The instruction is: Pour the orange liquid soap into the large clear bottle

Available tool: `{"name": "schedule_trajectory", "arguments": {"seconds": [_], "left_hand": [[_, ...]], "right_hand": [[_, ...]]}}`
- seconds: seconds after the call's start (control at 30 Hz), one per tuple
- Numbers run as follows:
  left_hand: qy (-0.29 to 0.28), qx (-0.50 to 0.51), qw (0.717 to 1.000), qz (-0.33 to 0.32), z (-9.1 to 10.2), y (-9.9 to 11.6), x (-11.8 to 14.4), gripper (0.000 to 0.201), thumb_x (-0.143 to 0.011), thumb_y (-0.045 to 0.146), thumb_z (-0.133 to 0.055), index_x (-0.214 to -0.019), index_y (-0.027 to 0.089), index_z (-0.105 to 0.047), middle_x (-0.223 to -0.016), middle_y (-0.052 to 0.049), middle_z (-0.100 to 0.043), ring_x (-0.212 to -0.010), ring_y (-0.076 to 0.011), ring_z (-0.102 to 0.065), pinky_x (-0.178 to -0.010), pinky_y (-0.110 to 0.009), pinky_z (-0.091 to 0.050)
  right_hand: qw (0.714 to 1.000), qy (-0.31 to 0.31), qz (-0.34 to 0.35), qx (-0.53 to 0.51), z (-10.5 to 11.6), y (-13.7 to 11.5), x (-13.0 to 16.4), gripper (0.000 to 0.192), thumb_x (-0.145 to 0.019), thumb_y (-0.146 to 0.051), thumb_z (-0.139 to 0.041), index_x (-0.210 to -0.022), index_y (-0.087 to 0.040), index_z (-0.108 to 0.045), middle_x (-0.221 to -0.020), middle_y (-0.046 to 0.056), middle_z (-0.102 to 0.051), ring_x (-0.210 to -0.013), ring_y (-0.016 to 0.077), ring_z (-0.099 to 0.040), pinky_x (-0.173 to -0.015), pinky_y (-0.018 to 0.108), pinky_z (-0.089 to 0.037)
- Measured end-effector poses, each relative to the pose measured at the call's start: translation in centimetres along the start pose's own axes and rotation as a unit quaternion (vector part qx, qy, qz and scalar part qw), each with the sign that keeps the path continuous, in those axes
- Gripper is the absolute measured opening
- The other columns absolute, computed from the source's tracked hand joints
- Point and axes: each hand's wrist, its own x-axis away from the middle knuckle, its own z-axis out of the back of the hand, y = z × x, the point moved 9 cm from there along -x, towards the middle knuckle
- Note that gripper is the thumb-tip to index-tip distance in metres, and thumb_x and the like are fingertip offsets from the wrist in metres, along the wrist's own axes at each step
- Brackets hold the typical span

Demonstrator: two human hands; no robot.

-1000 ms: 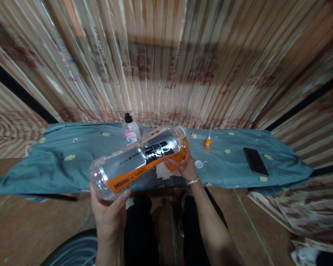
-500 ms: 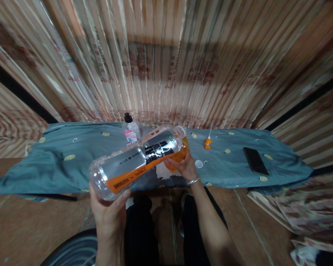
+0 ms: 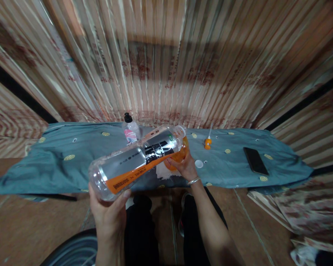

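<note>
My left hand (image 3: 109, 207) is closed around the base of a large clear plastic bottle (image 3: 138, 159) with a silver, black and orange label. The bottle is tilted, its uncapped neck pointing right and up at the mouth of an orange bottle (image 3: 185, 147). My right hand (image 3: 184, 166) grips that orange bottle, which stands on a white tissue (image 3: 162, 173); the large bottle hides part of it. Whether liquid runs between the two cannot be made out. Right of my right hand lie a white cap (image 3: 199, 163) and an orange pump head (image 3: 208, 143) with a thin tube.
A clear pump bottle (image 3: 131, 131) with black top and pink label stands behind the large bottle. A black phone (image 3: 255, 161) lies on the right of the green cloth-covered table (image 3: 55, 162). A striped curtain (image 3: 161, 62) hangs behind. A round dark ribbed object (image 3: 74, 249) sits on the floor.
</note>
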Motion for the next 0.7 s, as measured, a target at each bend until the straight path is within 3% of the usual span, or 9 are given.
{"name": "schedule_trajectory", "arguments": {"seconds": [0.27, 0.7], "left_hand": [[-0.001, 0.002, 1.0, -0.004, -0.03, 0.25, 0.06, 0.079, -0.037, 0.013, -0.098, -0.112, 0.022, -0.073, -0.099, -0.001, -0.075, -0.087, -0.0182, -0.069, -0.086, -0.03, -0.058], [0.004, -0.006, 1.0, -0.001, 0.17, -0.03, 0.0, 0.085, -0.035, 0.017, -0.101, -0.115, 0.021, -0.073, -0.102, -0.003, -0.074, -0.09, -0.0204, -0.069, -0.094, -0.035, -0.055]], "right_hand": [[1.0, 0.007, -0.015, 0.004, 0.15, -0.24, 0.03, 0.085, -0.062, -0.051, -0.084, -0.133, -0.014, -0.054, -0.112, 0.015, -0.076, -0.106, 0.0359, -0.073, -0.094, 0.053, -0.059], [1.0, 0.003, -0.006, 0.011, 0.13, -0.3, 0.04, 0.08, -0.064, -0.053, -0.083, -0.129, -0.016, -0.055, -0.11, 0.013, -0.075, -0.103, 0.0349, -0.073, -0.093, 0.053, -0.059]]}}
